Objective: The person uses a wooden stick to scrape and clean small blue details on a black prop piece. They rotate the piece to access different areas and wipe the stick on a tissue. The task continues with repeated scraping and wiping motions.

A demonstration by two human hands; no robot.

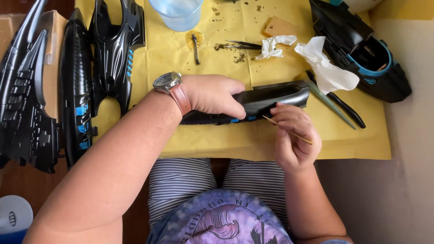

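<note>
While my left hand (212, 96) presses down over the long black moulded-plastic panel with small blue accents (266, 97), clamping it against the yellow paper table cover (199, 140), my right hand (294, 135) pinches a thin wooden stick (289, 130) between fingertips, its tip touching the panel's near edge just beside my left fingers. So both hands are closed, one on the panel, one on the stick, working close together.

The panel lies straight across in front of me, under my left palm and running out past my right hand. It looks light and hollow to me, stiff along its length but likely thin at the edges, glossy and a bit slippery, so I judge the broad middle the safest grip, not the open end. The stick seems frail; gentle pressure only.

Beyond my right hand lie crumpled white tissue (325, 68) and a black-and-blue shell part (361, 54). Left of my left arm lie more black ribbed panels (77, 90).
</note>
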